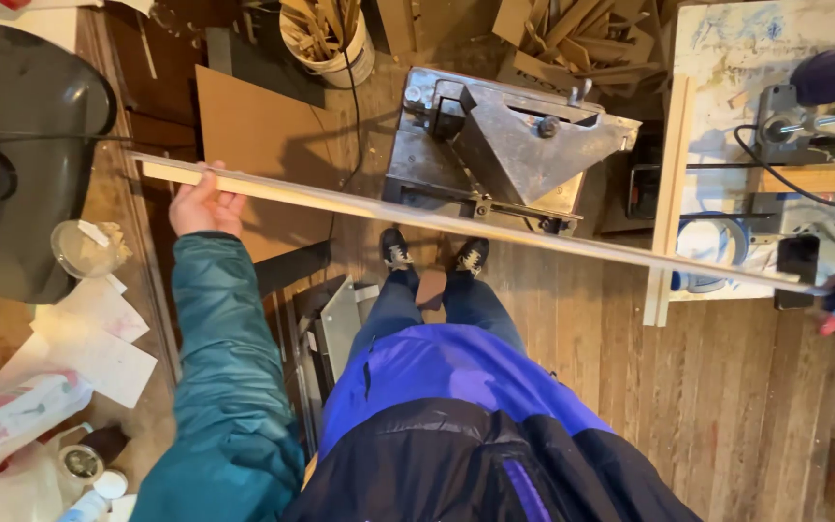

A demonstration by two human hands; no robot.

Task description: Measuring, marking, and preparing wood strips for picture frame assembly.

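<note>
Fingers [207, 178] of both hands clench long wood strip [456, 223] at its ends.

A long pale wooden strip [475, 224] spans the scene from left to right, barring any straight reach from near to far at that height. Beyond it, at centre, stands a grey metal machine with an angled hood [509, 145], and further off a white bucket of wood offcuts [326, 39]. Bare plank floor [727, 387] lies open at the near right. The left table [118, 208] is crowded by a dark round fan [21, 145], a clear plastic cup [84, 248] and what seem to be loose paper sheets [99, 338].
</note>
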